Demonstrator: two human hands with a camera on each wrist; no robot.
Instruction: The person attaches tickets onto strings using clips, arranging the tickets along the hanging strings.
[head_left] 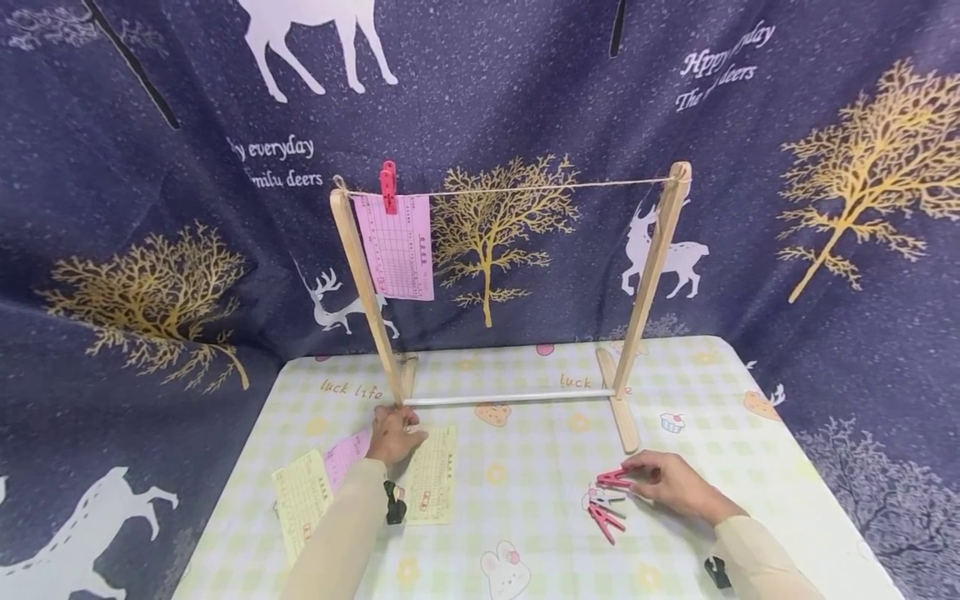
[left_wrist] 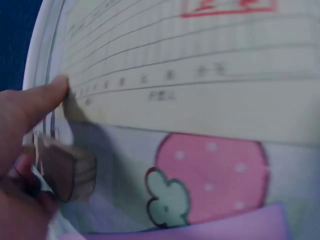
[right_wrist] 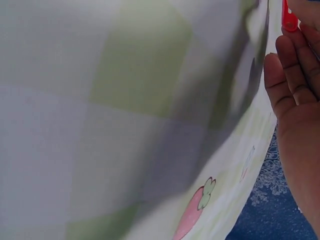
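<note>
My right hand (head_left: 667, 483) pinches a red clothespin (head_left: 615, 477), held close over the tablecloth at right. In the right wrist view, one red end of it shows at the top edge, beside the fingers. Just below lie a pale clothespin (head_left: 611, 496) and another red clothespin (head_left: 602, 521). My left hand (head_left: 393, 437) lies over the front of the rack's left foot (left_wrist: 67, 167). Its thumb stretches to the edge of a yellow slip (head_left: 431, 479), while the other fingers sit beside the wooden foot, partly hidden. A yellow slip (head_left: 303, 492) and a pink slip (head_left: 347, 457) lie further left.
A wooden rack (head_left: 647, 283) stands at the back, with a white rod (head_left: 510, 398) low across it and a string (head_left: 555, 186) on top. From the string's left end hangs a pink slip (head_left: 401, 258) under a red clothespin (head_left: 388, 187). A dark curtain (head_left: 510, 108) backs the table.
</note>
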